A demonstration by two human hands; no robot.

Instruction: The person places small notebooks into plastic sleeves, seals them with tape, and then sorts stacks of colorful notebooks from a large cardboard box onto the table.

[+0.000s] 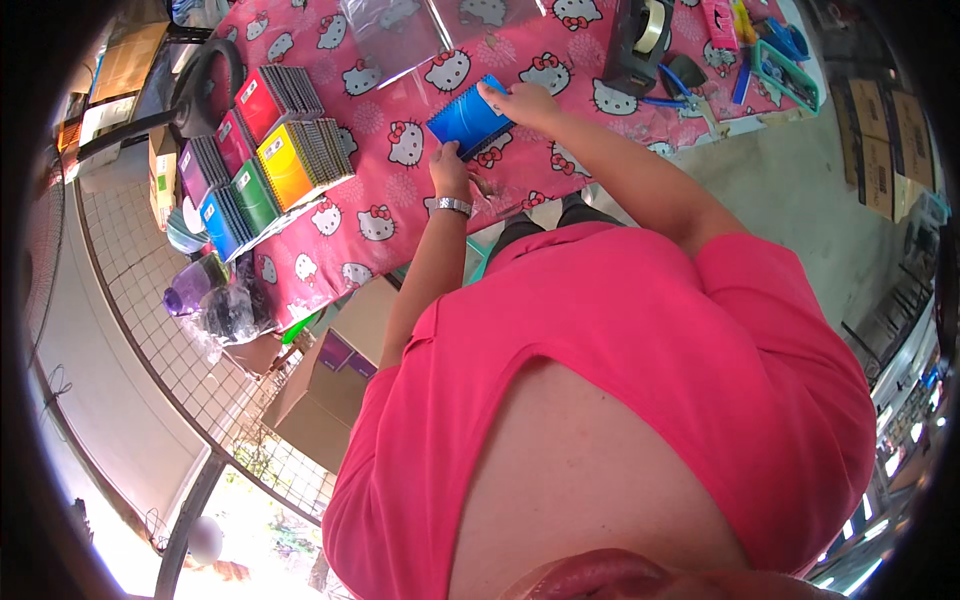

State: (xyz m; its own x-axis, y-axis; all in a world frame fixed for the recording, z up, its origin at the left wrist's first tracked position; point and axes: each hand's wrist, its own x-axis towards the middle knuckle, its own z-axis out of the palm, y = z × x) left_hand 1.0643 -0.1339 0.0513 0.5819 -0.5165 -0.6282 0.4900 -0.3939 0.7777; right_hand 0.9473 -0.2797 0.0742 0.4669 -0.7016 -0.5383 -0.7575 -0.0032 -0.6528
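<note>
Pink shirt [620, 330]: nearest the camera, at 5 o'clock, taking the blue notebook [466, 122] as the dial's centre and 12 as the top of the view
Silver wristwatch [453, 206]: on the left wrist, just past 6 o'clock
Left hand [450, 172]: at 7 o'clock, thumb tip against the notebook's lower-left edge, the other fingers mostly hidden; whether it grips or merely steadies, I cannot tell
Right hand [524, 106]: between 2 and 3 o'clock, pinching the notebook's upper-right end, thumb laid over the cover
Blue notebook: small, spiral-bound, slanted between both hands, over the table; whether it rests on the cloth or is slightly raised, I cannot tell
Table [378, 222]: spread with a pink cloth printed with white cat faces and red bows
Notebook stacks: grouped between 8 and 9 o'clock, the yellow stack [285, 155] and red stack [260, 100] around 9, the green stack [254, 192] and blue stack [222, 222] nearer 8
Clear plastic [390, 40]: lying flat around 11 o'clock
Tape dispenser [625, 60]: black, at 2 o'clock, a roll fitted in it
Pliers [674, 100]: blue-handled, at 3 o'clock
Green basket [812, 100]: farther out near 3 o'clock, by the table's edge
Cardboard boxes [880, 150]: farthest, beyond the table at 3 o'clock
</note>
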